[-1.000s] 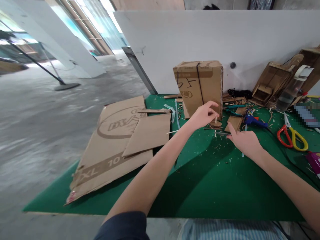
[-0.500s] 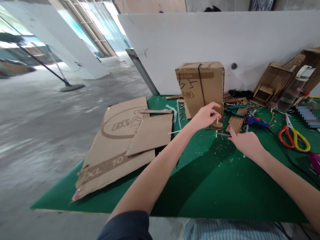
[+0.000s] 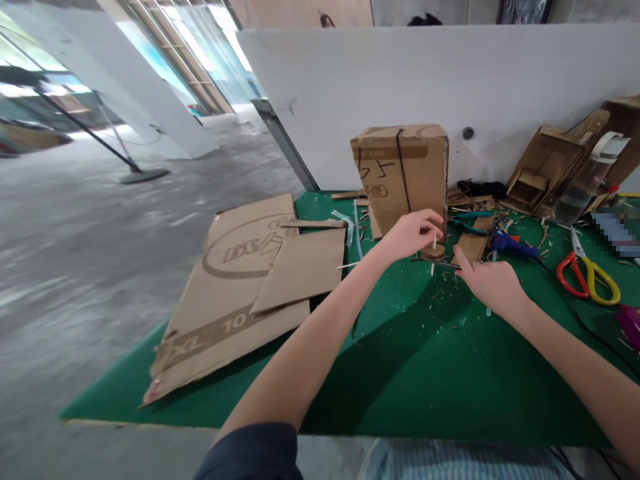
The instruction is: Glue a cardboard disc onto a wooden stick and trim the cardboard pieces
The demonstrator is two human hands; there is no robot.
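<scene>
Head view: box [image 3: 407, 170] behind left hand [image 3: 413, 235], glue gun [image 3: 515, 245] near right hand [image 3: 493, 285]

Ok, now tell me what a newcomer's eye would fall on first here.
Probably the tall brown cardboard box, standing before the white panel at the back of the bright green tabletop. In front of it, the left hand pinches a thin pale stick showing above and below a small round brown cardboard disc. Red-and-yellow-handled metal scissors lie off to the right.
</scene>
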